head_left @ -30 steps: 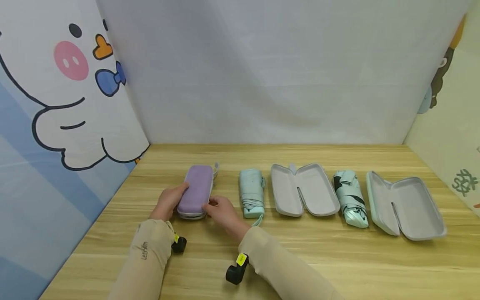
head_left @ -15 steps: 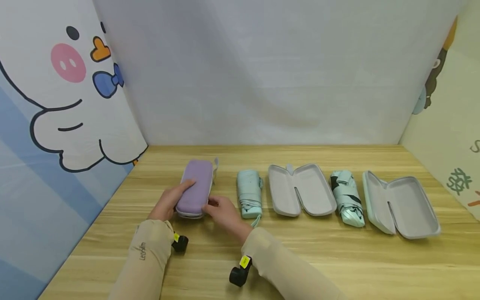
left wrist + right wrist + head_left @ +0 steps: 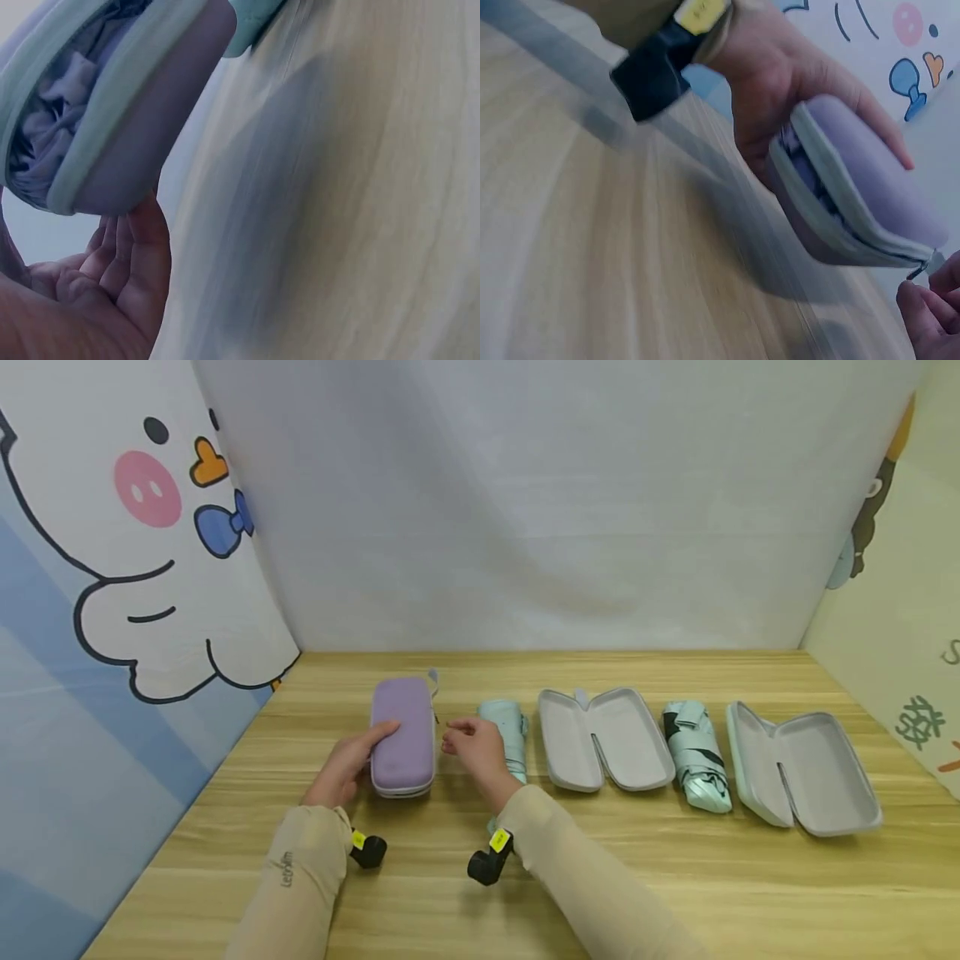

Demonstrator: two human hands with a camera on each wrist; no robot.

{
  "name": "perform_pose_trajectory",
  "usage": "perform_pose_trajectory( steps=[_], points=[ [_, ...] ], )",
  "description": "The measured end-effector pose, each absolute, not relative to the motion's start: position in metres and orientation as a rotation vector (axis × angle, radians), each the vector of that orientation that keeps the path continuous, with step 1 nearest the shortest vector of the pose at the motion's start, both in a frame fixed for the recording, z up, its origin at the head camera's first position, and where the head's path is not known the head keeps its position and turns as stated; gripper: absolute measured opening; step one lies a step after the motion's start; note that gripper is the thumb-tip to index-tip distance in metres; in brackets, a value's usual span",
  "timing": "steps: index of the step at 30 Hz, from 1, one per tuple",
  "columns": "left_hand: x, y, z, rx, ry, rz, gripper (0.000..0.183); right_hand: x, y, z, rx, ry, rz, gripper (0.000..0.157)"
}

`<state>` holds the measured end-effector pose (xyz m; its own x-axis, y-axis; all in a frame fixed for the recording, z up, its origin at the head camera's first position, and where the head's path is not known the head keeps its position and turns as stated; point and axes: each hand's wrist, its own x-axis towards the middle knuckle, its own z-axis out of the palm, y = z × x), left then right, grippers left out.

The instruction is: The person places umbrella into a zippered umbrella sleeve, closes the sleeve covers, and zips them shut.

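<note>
My left hand [image 3: 347,766] grips a purple zip case [image 3: 402,735] by its left side, with the thumb on top. In the left wrist view, the case's pale zip edge gapes and crumpled purple fabric [image 3: 71,82] shows inside. The case is held above the table, over its shadow. My right hand [image 3: 480,750] is just right of the case, its fingers loosely bent. In the right wrist view, its thumb and finger are close to the dark zip pull [image 3: 917,271]; no clear grip shows. Behind that hand lies a folded mint umbrella [image 3: 504,718], partly hidden.
To the right, a case spread open [image 3: 607,739] shows its grey lining. Beyond it lie a mint umbrella with dark patches [image 3: 696,756] and another spread case [image 3: 806,768]. A white cloth backdrop [image 3: 540,510] stands behind the wooden table [image 3: 600,893].
My right hand has left the case's near right corner and moved forward and right, now partly over the mint umbrella. The case has shifted right and turned upright in my left hand.
</note>
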<state>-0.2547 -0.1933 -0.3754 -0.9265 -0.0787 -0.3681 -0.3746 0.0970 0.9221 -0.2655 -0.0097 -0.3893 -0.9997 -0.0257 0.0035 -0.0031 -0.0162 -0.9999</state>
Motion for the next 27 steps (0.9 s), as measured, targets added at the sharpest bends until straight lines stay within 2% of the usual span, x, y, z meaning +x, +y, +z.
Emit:
perform_pose_trajectory(
  steps=[8, 27],
  points=[
    [-0.254, -0.183, -0.373, -0.384, 2.102, 1.929, 0.077, -0.275, -0.005, -0.389, -0.061, 2.509, -2.003, 0.021],
    [-0.253, -0.181, -0.367, -0.314, 2.051, 1.988, 0.072, -0.276, -0.009, -0.388, -0.083, 2.229, -2.493, 0.014]
  ],
)
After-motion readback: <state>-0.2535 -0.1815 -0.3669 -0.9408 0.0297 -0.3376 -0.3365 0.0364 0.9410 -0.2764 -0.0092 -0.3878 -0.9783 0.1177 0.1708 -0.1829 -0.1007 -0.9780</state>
